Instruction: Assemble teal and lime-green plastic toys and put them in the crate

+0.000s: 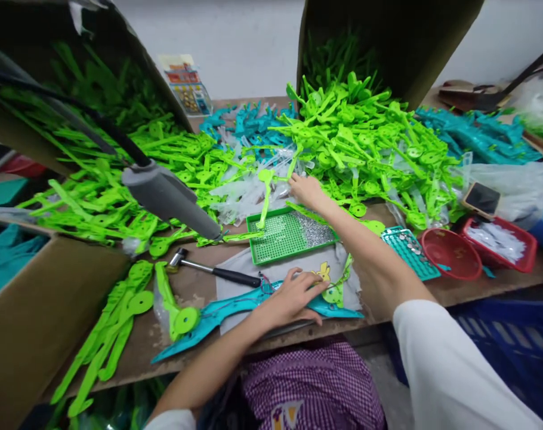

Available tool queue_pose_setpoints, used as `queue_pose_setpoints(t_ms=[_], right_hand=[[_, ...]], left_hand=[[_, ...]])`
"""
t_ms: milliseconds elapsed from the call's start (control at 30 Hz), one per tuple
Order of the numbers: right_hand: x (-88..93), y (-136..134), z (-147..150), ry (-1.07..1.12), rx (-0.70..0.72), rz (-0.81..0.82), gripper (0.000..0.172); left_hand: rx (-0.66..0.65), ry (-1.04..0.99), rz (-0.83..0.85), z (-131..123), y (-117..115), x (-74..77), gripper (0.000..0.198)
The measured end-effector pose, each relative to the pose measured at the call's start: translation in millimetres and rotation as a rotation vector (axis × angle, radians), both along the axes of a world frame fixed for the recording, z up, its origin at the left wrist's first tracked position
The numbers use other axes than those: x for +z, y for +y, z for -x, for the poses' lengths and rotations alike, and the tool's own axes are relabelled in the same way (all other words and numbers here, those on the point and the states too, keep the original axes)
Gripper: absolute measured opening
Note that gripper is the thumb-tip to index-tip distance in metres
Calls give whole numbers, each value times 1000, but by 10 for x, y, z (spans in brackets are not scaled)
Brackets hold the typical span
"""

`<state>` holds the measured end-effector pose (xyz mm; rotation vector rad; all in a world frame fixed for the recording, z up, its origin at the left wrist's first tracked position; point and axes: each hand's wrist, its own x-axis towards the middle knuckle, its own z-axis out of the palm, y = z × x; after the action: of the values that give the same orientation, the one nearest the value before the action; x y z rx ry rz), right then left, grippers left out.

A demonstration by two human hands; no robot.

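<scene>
wall (pixel 249 48): plain and pale, behind the bench
bench (pixel 140 349): brown, heaped at the back with green parts (pixel 343 137), some spilling from a carton (pixel 401 54)
blue part (pixel 222 310): long, lying along the near edge, partly on a grey cloth (pixel 298 261)
left hand (pixel 293 295): palm down over the middle of the blue part, fingers spread apart
right hand (pixel 308 191): stretched past the tray, fingers bent together at a green piece (pixel 293 160) by the heap; cannot tell whether they pinch it
tray (pixel 274 236): green, perforated, silver screws (pixel 315 230) at its right end
hammer (pixel 222 273): left of the left hand, handle end just beside the blue part
grey tool (pixel 168 200): slanting down, tip near the tray's left side
right side: teal tray (pixel 406 254), red bowl (pixel 450 254), phone (pixel 481 199) at the edge of a red basket (pixel 530 248) of white bits
</scene>
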<state>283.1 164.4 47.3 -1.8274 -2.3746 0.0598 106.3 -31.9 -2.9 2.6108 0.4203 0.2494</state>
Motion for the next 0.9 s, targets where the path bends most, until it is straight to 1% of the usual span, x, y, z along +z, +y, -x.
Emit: queue_pose_setpoints(t_ms=[33,100,167,233,300,367,467,500,533,567,600,633,667,700,767,833,900], right_hand=[[33,-5,-21,32,-5,-42,35],[140,-88,-105,179,-63,-165,40],[277,-305,-212,403,-147,-271,43],[393,-688,-307,657,-205,-261,46],[440,-1221,-382,936,-259,-155,49],[393,-1828,-451,1179,-325,-31,51],[181,-2669,-572,1482,-411,104,54],[91,-2897,-615,1556,-464,111,52],[-1,-3093,-655,1606,-538,85,47],[-90,-3254,-690,1630,-625,53,38],[-173,-3379,-717,1632,-714,24,27],[-249,-3471,-736,1633,-783,-1,21],[-317,-3530,-744,1642,-831,-14,18],[-379,-3560,-741,1665,-854,-6,23],[-485,-3559,-708,1740,-855,62,33],[-559,-3513,-654,1798,-867,132,33],[-588,-3454,-602,1812,-902,92,31]], left_hand=[[-2,-2,-14,-3,-3,-13,72],[-16,9,-44,-10,-11,-37,73],[-28,24,-64,-18,-21,-48,72],[-29,43,-66,-24,-27,-44,71],[-14,52,-55,-27,-27,-37,70],[0,58,-42,-28,-22,-39,72],[15,66,-33,-25,-13,-70,76],[13,72,-27,-24,-10,-82,75],[8,77,-20,-21,-9,-92,73],[4,84,-15,-17,-9,-98,71],[0,91,-12,-11,-10,-98,69],[-2,97,-12,-4,-14,-90,69],[-1,102,-14,4,-19,-72,70],[-1,103,-11,10,-27,-45,72],[4,94,13,11,-47,41,75],[27,86,50,-23,-71,150,71],[70,94,74,-100,-92,244,68]])
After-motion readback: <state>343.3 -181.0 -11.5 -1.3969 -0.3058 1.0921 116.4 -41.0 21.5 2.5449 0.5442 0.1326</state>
